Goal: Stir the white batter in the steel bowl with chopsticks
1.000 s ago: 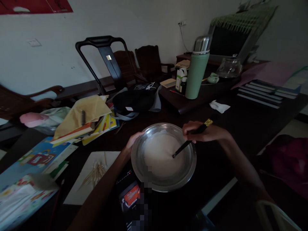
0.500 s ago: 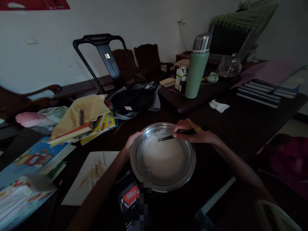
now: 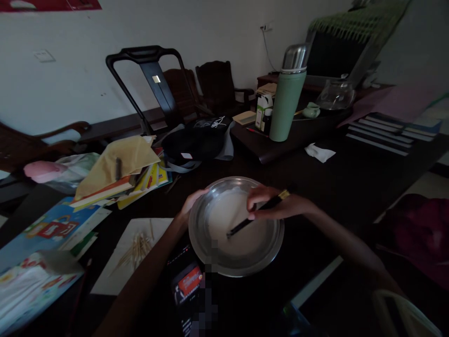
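A round steel bowl [image 3: 270, 243] with a pale white batter sits on the dark table in front of me. My left hand [image 3: 191, 203] grips the bowl's left rim, fingers curled over the edge. My right hand [image 3: 271, 206] hovers over the bowl, closed round a pair of dark chopsticks [image 3: 252, 218] with gold tops. Their tips dip into the batter left of the bowl's centre.
A phone [image 3: 187, 285] with a lit screen lies just below the bowl. White paper with several thin sticks [image 3: 138, 245] lies to the left, beyond it piled books [image 3: 119, 180]. A green thermos [image 3: 287, 100] stands behind, with stacked books [image 3: 389, 131] at right.
My right hand swept the chopsticks from the bowl's right side across its far edge and down to the left of centre. My left hand stayed on the rim.
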The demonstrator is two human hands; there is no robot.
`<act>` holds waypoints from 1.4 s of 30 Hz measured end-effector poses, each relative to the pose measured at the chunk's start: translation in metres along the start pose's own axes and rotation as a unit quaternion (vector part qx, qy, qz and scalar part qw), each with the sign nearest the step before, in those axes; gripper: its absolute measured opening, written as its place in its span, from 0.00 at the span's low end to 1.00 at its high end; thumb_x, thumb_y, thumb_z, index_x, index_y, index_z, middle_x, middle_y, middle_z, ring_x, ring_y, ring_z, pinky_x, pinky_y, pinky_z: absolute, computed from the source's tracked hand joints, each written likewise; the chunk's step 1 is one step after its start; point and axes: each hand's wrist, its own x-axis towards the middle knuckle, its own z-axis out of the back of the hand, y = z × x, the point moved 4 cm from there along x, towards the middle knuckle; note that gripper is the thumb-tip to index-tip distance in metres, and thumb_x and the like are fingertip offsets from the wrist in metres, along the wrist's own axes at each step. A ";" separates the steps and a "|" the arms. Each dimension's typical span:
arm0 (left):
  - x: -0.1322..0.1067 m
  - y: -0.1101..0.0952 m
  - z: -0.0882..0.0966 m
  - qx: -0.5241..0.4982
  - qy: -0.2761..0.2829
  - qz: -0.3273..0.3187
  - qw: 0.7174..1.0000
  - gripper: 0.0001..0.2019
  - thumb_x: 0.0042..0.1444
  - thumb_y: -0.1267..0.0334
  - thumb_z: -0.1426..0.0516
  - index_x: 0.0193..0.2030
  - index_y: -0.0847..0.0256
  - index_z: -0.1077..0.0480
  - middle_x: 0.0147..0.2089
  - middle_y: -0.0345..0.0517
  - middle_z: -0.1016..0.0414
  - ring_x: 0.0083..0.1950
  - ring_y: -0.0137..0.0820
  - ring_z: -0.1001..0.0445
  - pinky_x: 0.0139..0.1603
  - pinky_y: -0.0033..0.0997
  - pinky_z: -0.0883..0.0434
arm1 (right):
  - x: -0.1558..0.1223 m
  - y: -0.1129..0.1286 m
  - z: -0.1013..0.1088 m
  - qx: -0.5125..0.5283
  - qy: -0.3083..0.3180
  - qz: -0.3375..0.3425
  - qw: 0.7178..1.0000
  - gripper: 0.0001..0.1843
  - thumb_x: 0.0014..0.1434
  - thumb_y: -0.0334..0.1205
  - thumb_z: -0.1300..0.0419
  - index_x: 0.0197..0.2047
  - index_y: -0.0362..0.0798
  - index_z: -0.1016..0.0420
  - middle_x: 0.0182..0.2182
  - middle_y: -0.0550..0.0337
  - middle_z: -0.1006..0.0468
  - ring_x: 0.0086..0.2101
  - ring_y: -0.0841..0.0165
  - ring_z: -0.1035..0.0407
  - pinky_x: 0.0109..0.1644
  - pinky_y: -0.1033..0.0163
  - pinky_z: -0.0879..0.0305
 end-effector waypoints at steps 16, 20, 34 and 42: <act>-0.082 -0.054 -0.013 0.290 -0.081 -0.350 0.887 0.26 0.58 0.53 0.49 0.61 0.60 0.41 0.63 0.52 0.39 0.65 0.36 0.43 0.65 0.39 0.47 | -0.021 -0.025 0.024 -0.045 -0.086 -0.089 0.991 0.17 0.60 0.44 0.47 0.50 0.45 0.34 0.47 0.53 0.30 0.43 0.67 0.33 0.46 0.54 0.33; -0.156 -0.023 -0.049 0.444 -0.232 -0.419 0.758 0.19 0.58 0.55 0.49 0.55 0.52 0.34 0.61 0.40 0.36 0.63 0.37 0.41 0.66 0.43 0.47 | -0.022 -0.020 0.020 -0.008 -0.009 -0.045 0.999 0.17 0.60 0.44 0.47 0.50 0.44 0.34 0.46 0.54 0.29 0.42 0.67 0.32 0.44 0.55 0.32; -0.199 0.079 0.026 0.595 -0.353 -0.284 0.663 0.22 0.61 0.58 0.54 0.62 0.53 0.42 0.70 0.43 0.56 0.71 0.37 0.64 0.69 0.49 0.60 | -0.009 -0.022 -0.004 -0.067 -0.131 -0.092 0.985 0.16 0.60 0.44 0.48 0.50 0.47 0.33 0.49 0.53 0.31 0.44 0.67 0.33 0.47 0.54 0.33; -0.111 0.003 0.008 0.247 -0.163 -0.194 0.935 0.27 0.58 0.50 0.52 0.62 0.60 0.41 0.66 0.50 0.44 0.66 0.37 0.46 0.66 0.38 0.51 | -0.026 -0.017 0.025 -0.081 -0.095 -0.079 0.989 0.15 0.61 0.47 0.49 0.35 0.45 0.30 0.32 0.60 0.27 0.35 0.71 0.33 0.43 0.58 0.34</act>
